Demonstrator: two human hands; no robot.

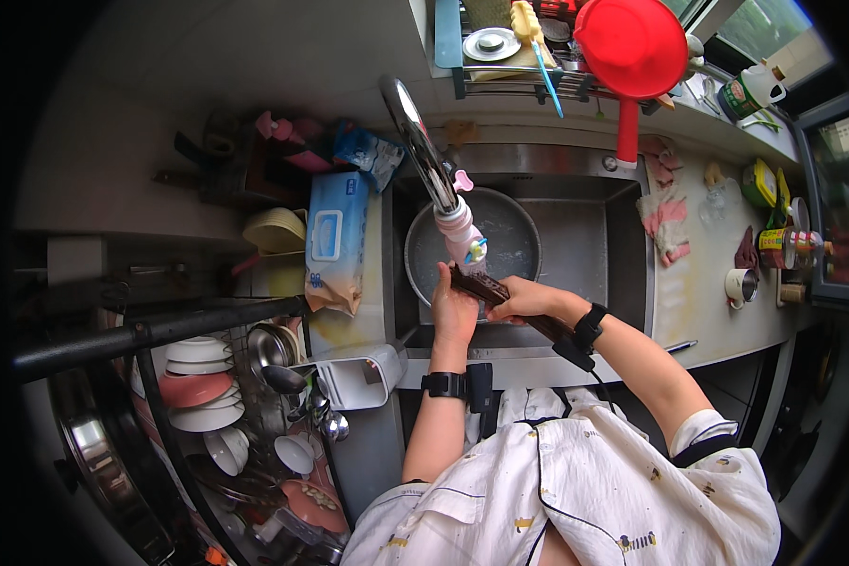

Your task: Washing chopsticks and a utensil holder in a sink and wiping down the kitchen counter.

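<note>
Currently, the left hand (456, 316) and right hand (530, 300) each have their grip closed around a long dark-brown object (481, 287), beneath the pink faucet nozzle (456, 229) and partly over a round metal basin (423, 236) holding water (509, 247) inside the sink (585, 250).

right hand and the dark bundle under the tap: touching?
Touching. The head view shows the right hand closed on the dark bundle, with no gap between them.
</note>
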